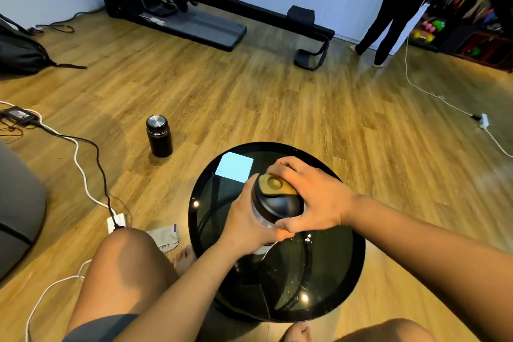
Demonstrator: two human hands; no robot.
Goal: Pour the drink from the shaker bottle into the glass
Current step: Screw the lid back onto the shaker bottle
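Observation:
A shaker bottle [273, 197] with a clear body, black lid and gold flip cap is held over a round black glass table [211, 230]. My left hand [249, 223] wraps around the clear body from the left. My right hand [311, 198] grips the black lid from the right, fingers over the gold cap. A clear glass [308, 239] seems to stand on the table just below my right hand, but only faint glints show and most of it is hidden.
A dark flask with a steel lid [159, 136] stands on the wooden floor to the left. Cables and a power strip [116, 223] lie left of my knee. A person [394, 8] stands far right near shelves. A black exercise machine [194, 8] sits at the back.

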